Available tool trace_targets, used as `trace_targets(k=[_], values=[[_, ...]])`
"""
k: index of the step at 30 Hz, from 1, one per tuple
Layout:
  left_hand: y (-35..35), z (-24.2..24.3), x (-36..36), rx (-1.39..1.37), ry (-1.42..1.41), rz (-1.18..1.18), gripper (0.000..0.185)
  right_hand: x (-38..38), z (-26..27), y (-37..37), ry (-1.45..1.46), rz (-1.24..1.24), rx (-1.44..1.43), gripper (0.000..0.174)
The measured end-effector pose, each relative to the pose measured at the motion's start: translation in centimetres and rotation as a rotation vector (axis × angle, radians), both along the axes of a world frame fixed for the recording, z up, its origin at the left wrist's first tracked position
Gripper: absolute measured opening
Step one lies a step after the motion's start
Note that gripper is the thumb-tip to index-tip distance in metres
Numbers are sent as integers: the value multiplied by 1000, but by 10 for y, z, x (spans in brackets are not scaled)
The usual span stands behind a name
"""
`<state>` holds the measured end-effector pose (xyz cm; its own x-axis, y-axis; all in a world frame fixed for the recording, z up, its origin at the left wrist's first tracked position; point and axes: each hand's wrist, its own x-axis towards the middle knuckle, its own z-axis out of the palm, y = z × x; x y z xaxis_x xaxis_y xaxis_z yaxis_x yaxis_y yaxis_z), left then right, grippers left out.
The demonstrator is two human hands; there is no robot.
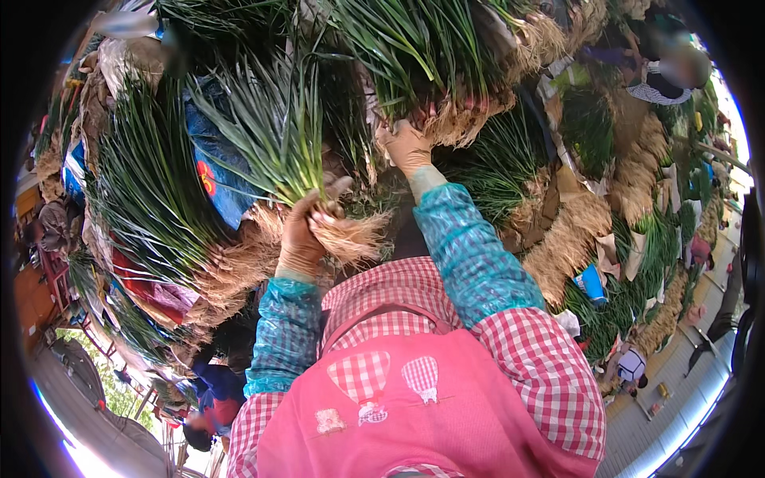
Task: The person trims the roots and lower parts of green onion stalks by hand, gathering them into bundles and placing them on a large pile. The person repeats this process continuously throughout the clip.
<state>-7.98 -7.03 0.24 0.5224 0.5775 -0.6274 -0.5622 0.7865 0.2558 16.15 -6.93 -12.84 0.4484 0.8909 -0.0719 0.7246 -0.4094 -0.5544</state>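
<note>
My left hand point(302, 230), in a tan glove, is closed around a bunch of leafy allium plants point(281, 149) that look like green garlic. Their green leaves point away from me, and pale bases with a tuft of roots point(355, 236) stick out on the right side of the fist. My right hand point(407, 146), gloved too, is at the left root end of a large pile of the same plants point(418, 60). Its fingers touch the pinkish stem bases there; whether they grip any is hidden. Teal plastic sleeve covers point(481, 257) wrap both forearms.
A stacked heap of plants point(155, 185) lies to the left, beside a blue sack point(218, 155). More bundles point(499, 161) with fibrous roots point(571, 239) are at the right. Other people sit or bend nearby, one at lower left point(212, 400) and one at upper right point(663, 83).
</note>
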Motion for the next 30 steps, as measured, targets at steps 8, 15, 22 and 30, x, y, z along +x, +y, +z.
trace_targets(k=[8, 15, 22, 30], values=[[12, 17, 4, 102, 123, -158, 31, -32, 125, -42, 1272, -14, -175, 14], [14, 17, 21, 93, 124, -153, 27, -17, 96, -67, 890, 8, -146, 26], [0, 17, 18, -49, 252, -214, 23, -59, 91, -24, 1592, 20, -42, 27], [-14, 41, -21, 210, 41, -32, 31, -68, 39, -51, 286, 531, -691, 39]])
